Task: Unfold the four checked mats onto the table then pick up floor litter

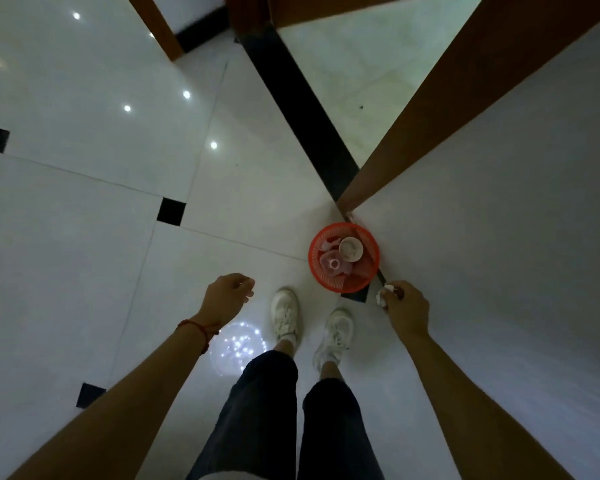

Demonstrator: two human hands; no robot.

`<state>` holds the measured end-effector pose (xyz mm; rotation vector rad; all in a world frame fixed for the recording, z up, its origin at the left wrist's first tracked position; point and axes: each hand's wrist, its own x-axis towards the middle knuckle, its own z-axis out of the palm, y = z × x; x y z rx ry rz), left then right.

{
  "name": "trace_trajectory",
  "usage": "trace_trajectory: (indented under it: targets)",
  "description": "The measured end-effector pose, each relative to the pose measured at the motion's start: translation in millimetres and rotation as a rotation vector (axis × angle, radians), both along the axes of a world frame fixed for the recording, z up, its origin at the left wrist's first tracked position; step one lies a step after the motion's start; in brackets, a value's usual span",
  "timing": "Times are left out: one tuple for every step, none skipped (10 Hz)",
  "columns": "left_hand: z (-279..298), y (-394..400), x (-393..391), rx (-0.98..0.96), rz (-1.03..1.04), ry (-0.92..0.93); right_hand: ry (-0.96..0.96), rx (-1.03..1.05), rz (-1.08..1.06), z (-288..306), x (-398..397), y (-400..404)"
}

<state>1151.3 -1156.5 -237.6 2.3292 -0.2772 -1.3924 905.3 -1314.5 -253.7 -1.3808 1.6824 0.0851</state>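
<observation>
I look straight down at a white tiled floor. My right hand [405,306] is shut on a crumpled white scrap of litter [383,294], held just right of and below a red mesh waste basket [326,268]. The basket stands on the floor by a wall corner and holds a paper cup and pale wrappers. My left hand [227,295] hangs over the floor to the left of my feet, fingers loosely curled, with nothing in it. No checked mats and no table are in view.
A brown door frame [447,109] and a white wall [516,254] rise on the right. A black threshold strip [302,109] runs to the basket. My two white shoes [284,311] stand between my hands. Small black inset tiles [171,211] dot the floor.
</observation>
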Motion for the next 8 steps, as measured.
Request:
trace_trajectory:
  targets:
    - [-29, -9, -10, 0.005, 0.002, 0.034, 0.033, 0.002, 0.021, -30, 8, -9]
    - [-58, -12, -20, 0.014, -0.003, 0.054, 0.054, 0.003, 0.053, -60, 13, -14]
    - [-79, -9, -29, 0.041, 0.025, 0.079, 0.079, 0.014, 0.099, -80, 19, -17]
    - [-88, -3, -35, 0.06, 0.041, 0.108, 0.082, 0.026, 0.108, -91, 23, -20]
    - [-89, 1, -35, 0.073, 0.032, 0.118, 0.086, 0.013, 0.123, -94, 28, -26]
    - [-90, 5, -29, 0.07, 0.028, 0.114, 0.096, 0.022, 0.182, -94, 31, -32]
    - [-85, 4, -20, 0.072, 0.045, 0.111, 0.123, 0.043, 0.186, -87, 33, -36]
    - [-72, 1, -10, 0.051, 0.074, 0.081, 0.123, 0.032, 0.168, -76, 32, -34]
